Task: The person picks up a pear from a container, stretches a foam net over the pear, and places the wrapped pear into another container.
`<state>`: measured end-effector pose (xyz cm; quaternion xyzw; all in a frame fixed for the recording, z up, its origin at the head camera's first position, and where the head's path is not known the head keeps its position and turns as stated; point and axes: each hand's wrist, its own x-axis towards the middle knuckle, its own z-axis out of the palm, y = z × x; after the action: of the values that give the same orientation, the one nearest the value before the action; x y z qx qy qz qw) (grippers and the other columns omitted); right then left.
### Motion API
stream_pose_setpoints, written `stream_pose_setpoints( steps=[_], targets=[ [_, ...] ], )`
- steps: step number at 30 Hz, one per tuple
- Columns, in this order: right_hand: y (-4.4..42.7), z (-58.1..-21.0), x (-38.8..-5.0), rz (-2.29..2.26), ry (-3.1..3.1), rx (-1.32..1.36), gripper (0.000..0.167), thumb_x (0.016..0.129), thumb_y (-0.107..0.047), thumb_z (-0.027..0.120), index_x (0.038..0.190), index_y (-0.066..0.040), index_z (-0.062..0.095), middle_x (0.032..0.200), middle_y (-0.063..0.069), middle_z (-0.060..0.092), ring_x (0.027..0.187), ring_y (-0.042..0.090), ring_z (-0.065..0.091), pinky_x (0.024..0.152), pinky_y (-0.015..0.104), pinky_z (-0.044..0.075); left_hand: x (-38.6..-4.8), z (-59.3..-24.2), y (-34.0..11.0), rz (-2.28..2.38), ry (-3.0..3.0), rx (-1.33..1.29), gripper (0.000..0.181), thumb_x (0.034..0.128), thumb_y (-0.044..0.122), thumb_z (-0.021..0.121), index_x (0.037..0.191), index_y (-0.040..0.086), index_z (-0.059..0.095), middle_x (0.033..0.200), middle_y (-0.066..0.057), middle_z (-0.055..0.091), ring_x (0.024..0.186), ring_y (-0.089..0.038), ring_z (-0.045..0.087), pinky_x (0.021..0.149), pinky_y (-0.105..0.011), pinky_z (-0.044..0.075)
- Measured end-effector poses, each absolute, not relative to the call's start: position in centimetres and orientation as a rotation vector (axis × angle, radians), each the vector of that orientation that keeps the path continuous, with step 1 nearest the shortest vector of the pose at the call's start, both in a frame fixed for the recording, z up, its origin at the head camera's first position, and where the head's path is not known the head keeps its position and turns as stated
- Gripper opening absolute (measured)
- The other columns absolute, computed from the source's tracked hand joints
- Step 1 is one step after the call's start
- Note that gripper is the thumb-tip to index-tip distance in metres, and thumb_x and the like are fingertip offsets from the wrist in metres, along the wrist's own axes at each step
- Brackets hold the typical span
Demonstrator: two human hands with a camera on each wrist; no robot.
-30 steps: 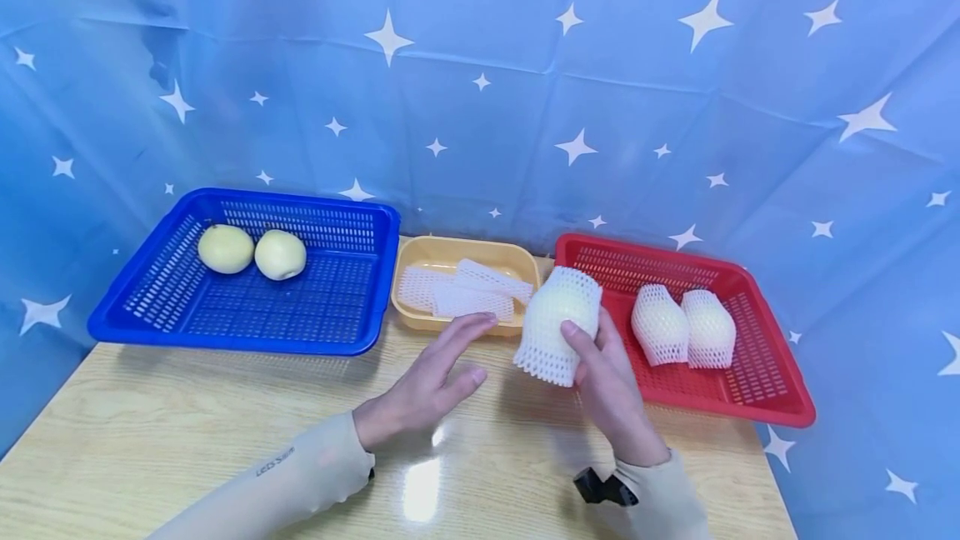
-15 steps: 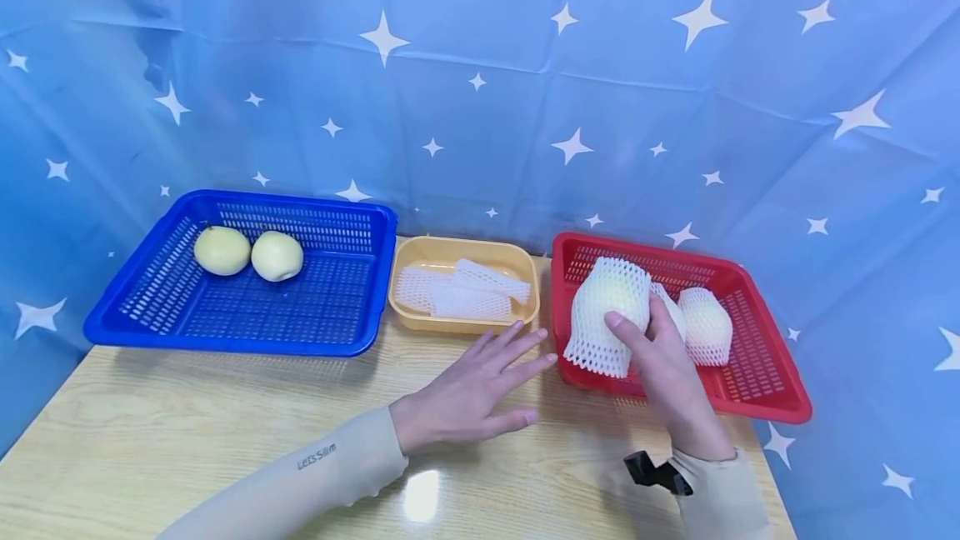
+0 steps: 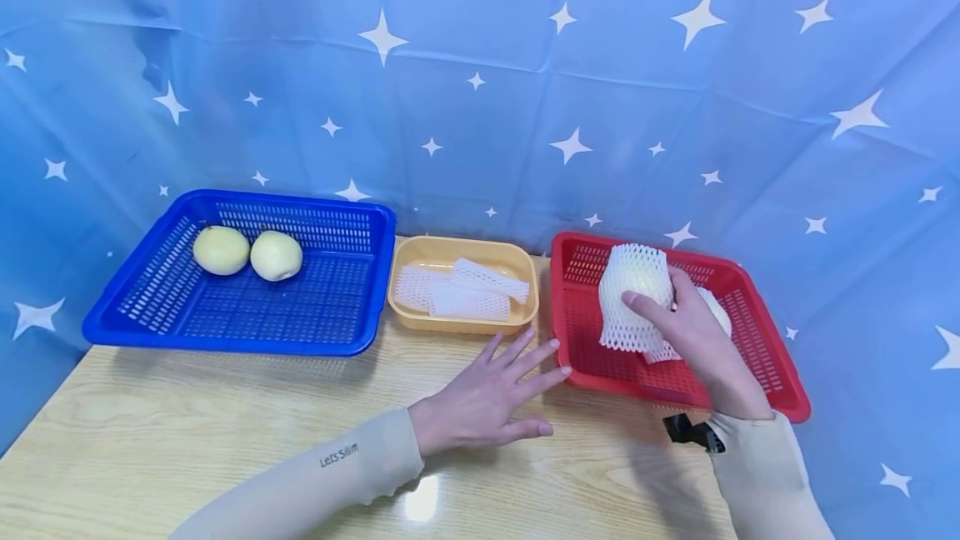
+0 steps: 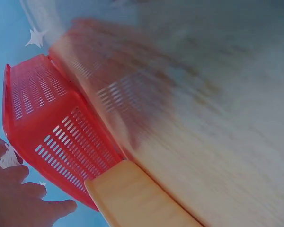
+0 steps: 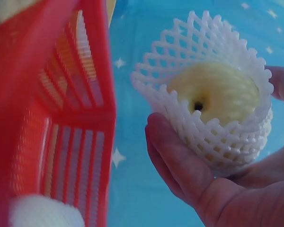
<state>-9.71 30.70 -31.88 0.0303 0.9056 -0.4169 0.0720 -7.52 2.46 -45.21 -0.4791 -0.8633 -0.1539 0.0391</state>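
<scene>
My right hand (image 3: 708, 340) holds a pale yellow pear (image 5: 217, 90) in a white foam net (image 3: 636, 298) above the left part of the red basket (image 3: 787, 365). In the right wrist view, fingers and thumb curve round the net, and the pear's dark dimple shows through its gaping end. Behind that hand lie wrapped pears (image 3: 716, 311), partly hidden. My left hand (image 3: 487, 398) is spread over the table, palm down, its fingertips near the red basket's front left corner and the yellow tray (image 3: 465, 325). It holds nothing.
The yellow tray bears several flat foam nets (image 3: 468, 298). To its left stands a blue basket (image 3: 240, 342) with two bare pears (image 3: 276, 257). A blue star-patterned curtain (image 3: 480, 157) hangs behind the wooden table (image 3: 247, 407).
My right hand has carried the netted pear rightward, from in front of the tray to over the red basket. The left hand has moved right and spread its fingers.
</scene>
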Motion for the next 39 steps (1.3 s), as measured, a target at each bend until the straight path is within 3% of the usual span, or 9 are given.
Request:
stream_pose_setpoints(
  steps=[4, 10, 17, 23, 27, 33, 39],
  targets=[
    [31.4, -31.5, -11.3, -1.163, 2.748, 0.057, 0.093, 0.097, -0.057, 0.065, 0.161, -0.006, 0.02, 0.14, 0.02, 0.05, 0.115, 0.031, 0.057, 0.084, 0.031, 0.055, -7.4, -45.5, 2.6, -0.471, -2.672, -1.476, 0.073, 0.1038, 0.069, 0.034, 0.166, 0.033, 0.019, 0.174, -0.001, 0.004, 0.158, -0.029, -0.01, 0.123, -0.063, 0.015],
    [32.0, -32.0, -14.0, -1.095, 2.745, -0.053, 0.076, 0.098, -0.047, 0.068, 0.15, -0.002, 0.033, 0.132, 0.019, 0.052, 0.111, 0.032, 0.059, 0.082, 0.039, 0.059, -7.3, -45.7, 2.7, -0.467, -2.68, -1.468, 0.074, 0.1032, 0.07, 0.032, 0.166, 0.033, 0.02, 0.175, 0.001, 0.001, 0.158, -0.029, -0.011, 0.123, -0.062, 0.015],
    [31.6, -32.7, -16.0, -0.881, 2.757, -0.04, 0.097, 0.094, -0.052, 0.07, 0.156, 0.004, 0.021, 0.143, 0.027, 0.044, 0.123, 0.043, 0.052, 0.095, 0.061, 0.054, -7.4, -45.5, 3.1, -0.45, -2.64, -1.461, 0.075, 0.1028, 0.07, 0.034, 0.165, 0.029, 0.029, 0.174, 0.004, 0.004, 0.158, -0.027, -0.01, 0.124, -0.06, 0.012],
    [31.1, -33.1, -17.5, -0.71, 2.736, -0.082, 0.108, 0.091, -0.049, 0.075, 0.159, 0.009, 0.014, 0.153, 0.035, 0.035, 0.135, 0.054, 0.042, 0.1, 0.07, 0.046, -7.3, -45.6, 3.1, -0.472, -2.666, -1.482, 0.076, 0.1024, 0.069, 0.036, 0.166, 0.03, 0.024, 0.174, 0.006, 0.007, 0.158, -0.026, -0.009, 0.125, -0.059, 0.008],
    [30.7, -33.4, -18.3, -0.563, 2.718, -0.081, 0.11, 0.09, -0.054, 0.072, 0.155, 0.016, 0.018, 0.152, 0.04, 0.035, 0.134, 0.057, 0.042, 0.101, 0.07, 0.046, -7.3, -45.6, 3.2, -0.456, -2.666, -1.5, 0.077, 0.1021, 0.069, 0.037, 0.166, 0.03, 0.022, 0.174, 0.006, 0.006, 0.159, -0.026, -0.006, 0.124, -0.059, 0.008],
    [30.0, -34.5, -19.5, -0.453, 2.686, -0.076, 0.104, 0.091, -0.052, 0.071, 0.153, 0.017, 0.024, 0.147, 0.039, 0.043, 0.13, 0.053, 0.05, 0.101, 0.067, 0.048, -7.3, -45.7, 3.1, -0.425, -2.667, -1.492, 0.077, 0.1017, 0.07, 0.037, 0.166, 0.03, 0.023, 0.174, 0.005, 0.008, 0.159, -0.027, -0.004, 0.123, -0.063, 0.016],
    [30.0, -35.5, -20.0, -0.363, 2.655, -0.047, 0.099, 0.091, -0.055, 0.07, 0.146, 0.019, 0.033, 0.134, 0.034, 0.054, 0.115, 0.044, 0.059, 0.098, 0.061, 0.052, -7.3, -45.7, 3.2, -0.434, -2.676, -1.496, 0.077, 0.1021, 0.069, 0.037, 0.166, 0.031, 0.021, 0.174, 0.007, 0.006, 0.159, -0.025, -0.002, 0.125, -0.06, 0.009]
  ],
)
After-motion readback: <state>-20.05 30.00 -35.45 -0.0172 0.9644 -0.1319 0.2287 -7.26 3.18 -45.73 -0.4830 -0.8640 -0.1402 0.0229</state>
